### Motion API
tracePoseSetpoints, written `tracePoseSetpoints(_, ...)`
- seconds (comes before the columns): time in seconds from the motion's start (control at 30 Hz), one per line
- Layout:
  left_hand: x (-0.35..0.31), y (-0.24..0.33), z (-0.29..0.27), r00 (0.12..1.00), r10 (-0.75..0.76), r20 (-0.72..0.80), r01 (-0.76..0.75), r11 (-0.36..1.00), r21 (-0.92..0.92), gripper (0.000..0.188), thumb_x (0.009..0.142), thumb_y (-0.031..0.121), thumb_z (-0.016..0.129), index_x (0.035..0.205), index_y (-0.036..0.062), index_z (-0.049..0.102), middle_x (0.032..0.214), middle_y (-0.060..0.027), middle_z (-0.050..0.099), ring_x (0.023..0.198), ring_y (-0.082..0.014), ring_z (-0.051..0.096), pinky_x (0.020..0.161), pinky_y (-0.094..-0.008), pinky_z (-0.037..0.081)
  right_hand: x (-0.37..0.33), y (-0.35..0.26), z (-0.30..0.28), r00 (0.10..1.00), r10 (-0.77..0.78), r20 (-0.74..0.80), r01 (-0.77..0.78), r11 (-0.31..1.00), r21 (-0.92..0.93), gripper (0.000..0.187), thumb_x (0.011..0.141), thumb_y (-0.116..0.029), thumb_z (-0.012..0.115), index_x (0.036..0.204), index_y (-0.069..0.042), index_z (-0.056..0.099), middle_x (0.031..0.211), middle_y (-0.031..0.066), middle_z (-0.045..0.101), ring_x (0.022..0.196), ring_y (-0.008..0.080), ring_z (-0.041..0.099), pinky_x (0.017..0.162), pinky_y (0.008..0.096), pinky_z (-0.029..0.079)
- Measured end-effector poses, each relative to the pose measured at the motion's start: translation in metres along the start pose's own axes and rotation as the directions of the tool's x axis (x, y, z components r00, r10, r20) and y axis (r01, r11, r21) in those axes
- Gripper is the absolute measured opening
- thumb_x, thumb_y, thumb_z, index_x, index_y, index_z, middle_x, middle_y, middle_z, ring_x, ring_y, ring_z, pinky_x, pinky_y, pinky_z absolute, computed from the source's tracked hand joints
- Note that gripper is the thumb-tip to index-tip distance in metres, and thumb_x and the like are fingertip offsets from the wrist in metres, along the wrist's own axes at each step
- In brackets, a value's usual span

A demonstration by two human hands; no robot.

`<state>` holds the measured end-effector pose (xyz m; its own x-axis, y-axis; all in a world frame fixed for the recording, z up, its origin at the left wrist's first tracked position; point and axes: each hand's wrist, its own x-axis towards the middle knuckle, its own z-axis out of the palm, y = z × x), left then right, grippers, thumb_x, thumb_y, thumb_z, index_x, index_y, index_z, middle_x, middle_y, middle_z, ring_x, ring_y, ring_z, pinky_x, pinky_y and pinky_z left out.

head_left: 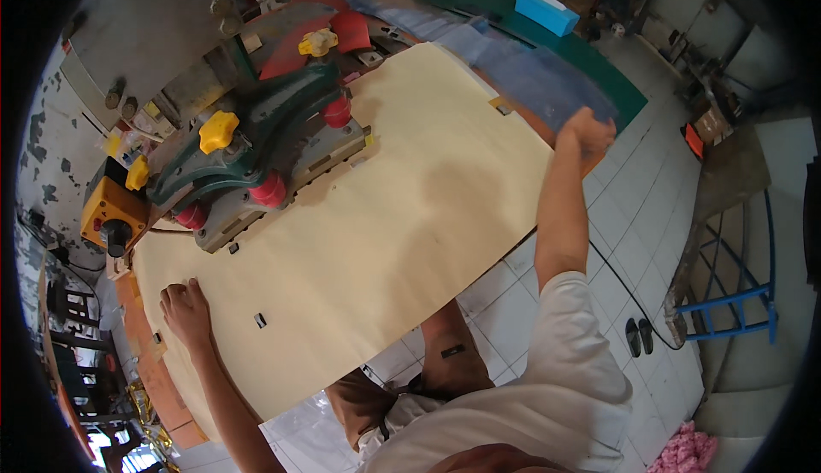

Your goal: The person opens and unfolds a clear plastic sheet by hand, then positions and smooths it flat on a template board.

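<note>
In the head view, a large cream sheet (410, 225) lies spread over a brown bench (145, 345), slanting from the lower left to the upper right. The left hand (186, 309) rests on the sheet near its left end, palm down, the fingers a little bent and apart, with nothing in its grasp. Two small black pieces lie on the sheet nearby: one (260, 321) to the right of the hand, the other (233, 249) close to the metal bar of the machine.

The right hand (588, 134) is at the far right, arm stretched out, beside the sheet's right corner. Its fingers are curled at the end of a bluish clear plastic sheet (539, 79); whether they grip it, I cannot tell.

The machine's dark green arms (286, 109) reach over the sheet's left part, with yellow knobs (219, 132) on top and red cylinders (268, 191) below, above a long metal bar (282, 189). An orange control box (113, 214) stands at its left. Behind the plastic, a light blue box (547, 13) sits on a green surface (624, 101).
</note>
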<state>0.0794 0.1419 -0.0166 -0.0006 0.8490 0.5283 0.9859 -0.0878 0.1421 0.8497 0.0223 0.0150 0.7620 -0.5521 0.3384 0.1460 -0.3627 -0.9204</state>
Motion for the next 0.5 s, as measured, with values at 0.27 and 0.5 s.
tracePoseSetpoints(0.27,0.003,0.004,0.000,1.000,0.012,-0.029,-0.011,1.000,0.014,0.037,0.092,0.040,0.060,0.089,0.0041,0.060,0.093,-0.0116,0.059,0.091,-0.0356,0.058,0.077,-0.0497,0.047,0.147,0.066,-0.026,0.913,0.083,0.400,0.077,0.927,-0.367,0.039,0.074,-0.033,0.073,0.098,-0.003,0.067,0.093,0.0120,0.069,0.082,0.0294,0.066,0.076,0.0426,0.051)
tracePoseSetpoints(0.5,-0.002,-0.004,-0.005,0.999,0.019,-0.042,-0.019,1.000,-0.001,0.034,0.092,0.038,0.061,0.088,0.0047,0.060,0.092,-0.0116,0.060,0.089,-0.0352,0.058,0.076,-0.0496,0.047,0.148,0.058,-0.008,0.647,0.287,0.706,0.085,0.894,-0.441,0.041,0.081,-0.039,0.070,0.103,-0.004,0.068,0.083,0.0032,0.064,0.070,0.0158,0.055,0.066,0.0346,0.046)
